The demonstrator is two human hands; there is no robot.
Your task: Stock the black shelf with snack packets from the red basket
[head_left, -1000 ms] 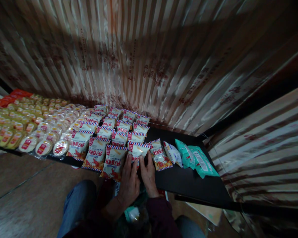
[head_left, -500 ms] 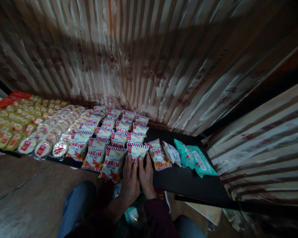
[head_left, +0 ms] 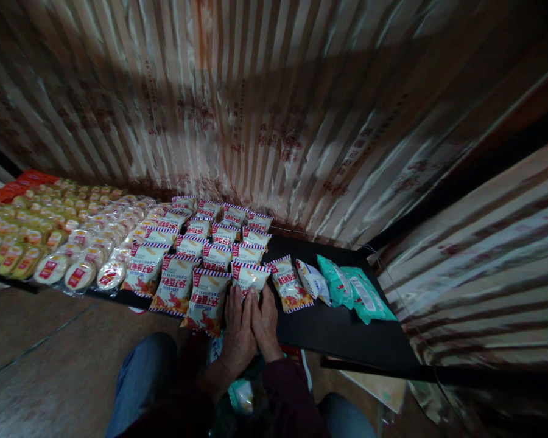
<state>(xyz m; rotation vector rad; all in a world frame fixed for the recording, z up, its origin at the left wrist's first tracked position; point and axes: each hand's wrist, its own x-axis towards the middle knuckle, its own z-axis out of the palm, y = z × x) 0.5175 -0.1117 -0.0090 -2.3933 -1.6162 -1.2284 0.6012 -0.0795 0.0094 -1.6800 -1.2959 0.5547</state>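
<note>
My left hand (head_left: 238,331) and my right hand (head_left: 265,322) lie side by side over the lower part of a striped-edge snack bag (head_left: 250,275) at the shelf's front edge. Their fingers are stretched out and touch the bag from above. Another such bag (head_left: 206,302) stands just left of my left hand, the front one of several rows of the same bags. To the right of my right hand, one more bag (head_left: 290,285) lies apart on the black shelf (head_left: 333,334).
A white and blue packet (head_left: 313,281) and teal packets (head_left: 368,295) lie on the right. Round wrapped cakes (head_left: 52,267), yellow packs (head_left: 18,258) and orange packs (head_left: 22,180) fill the left. A striped curtain (head_left: 274,109) hangs behind; a dark post (head_left: 461,176) slants at right.
My right hand has shifted slightly left, its fingers now closer to my left hand's. The camera view has moved a little. The bags keep their arrangement.
</note>
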